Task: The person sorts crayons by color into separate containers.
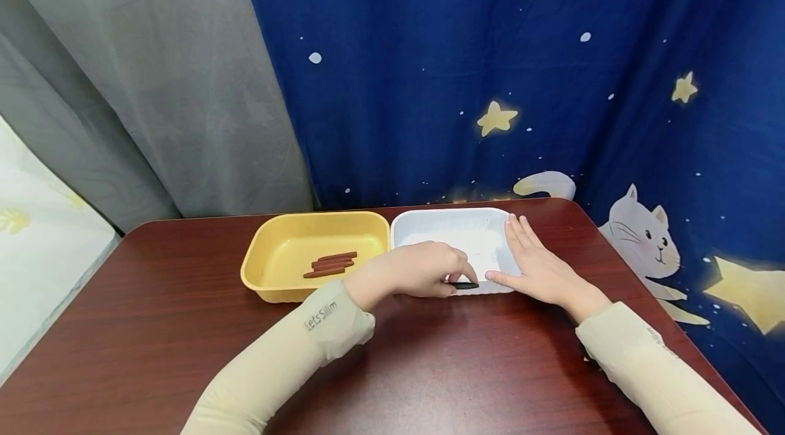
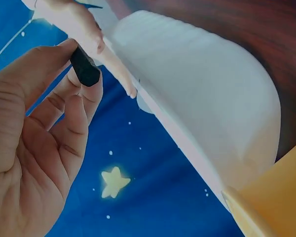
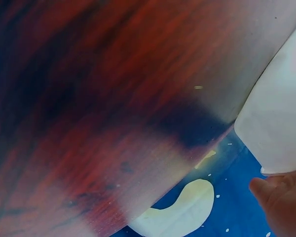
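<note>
Between thumb and fingertips, my left hand [image 1: 429, 268] pinches a short black stick [image 2: 85, 66] with a flat, faceted end. It is held over the near side of a white tray [image 1: 450, 215]. My right hand [image 1: 542, 270] rests with straight fingers at the tray's right rim, thumb apart and pointing left. In the right wrist view only part of this hand [image 3: 286, 200] shows beside the white tray wall. To the left stands a yellow tray [image 1: 260, 261], and several reddish-brown sticks [image 1: 331, 264] lie in it.
Both trays stand side by side near the back edge of a dark red-brown wooden table [image 1: 429, 367]. Behind the table hang a blue curtain [image 1: 398, 80] with stars and a grey curtain [image 1: 184, 80].
</note>
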Demonstrator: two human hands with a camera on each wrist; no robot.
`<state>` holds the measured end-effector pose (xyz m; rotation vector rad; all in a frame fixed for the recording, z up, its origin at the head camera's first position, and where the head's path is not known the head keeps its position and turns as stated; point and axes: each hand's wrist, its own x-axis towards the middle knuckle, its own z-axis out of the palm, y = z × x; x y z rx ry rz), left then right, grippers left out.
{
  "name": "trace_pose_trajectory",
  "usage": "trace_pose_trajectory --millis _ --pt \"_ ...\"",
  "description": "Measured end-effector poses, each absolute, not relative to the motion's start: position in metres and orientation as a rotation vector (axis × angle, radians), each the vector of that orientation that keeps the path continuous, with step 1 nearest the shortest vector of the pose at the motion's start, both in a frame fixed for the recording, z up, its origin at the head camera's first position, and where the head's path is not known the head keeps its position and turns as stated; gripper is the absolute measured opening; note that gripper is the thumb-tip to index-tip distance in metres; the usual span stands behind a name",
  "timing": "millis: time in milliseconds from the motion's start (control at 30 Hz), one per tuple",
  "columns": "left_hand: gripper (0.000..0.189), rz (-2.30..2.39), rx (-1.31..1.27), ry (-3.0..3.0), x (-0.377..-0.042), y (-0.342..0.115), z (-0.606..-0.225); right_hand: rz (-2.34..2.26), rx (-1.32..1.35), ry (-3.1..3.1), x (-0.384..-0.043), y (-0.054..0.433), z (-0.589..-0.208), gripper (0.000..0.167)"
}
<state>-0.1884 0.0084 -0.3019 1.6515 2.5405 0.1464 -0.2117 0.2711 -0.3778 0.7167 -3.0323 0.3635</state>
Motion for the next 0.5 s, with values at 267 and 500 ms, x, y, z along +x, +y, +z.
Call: trace_pose_trajectory --millis 267,500 --pt "0.031 0.324 1.515 2.579 -0.21 0.004 -0.305 0.375 0.711 -3.044 -0.211 0.271 -0.377 0.111" --pt "0.03 0.393 1.39 2.615 -0.227 0.001 -0.313 0.387 0.706 -3.051 -0.211 0.271 -0.375 0.112"
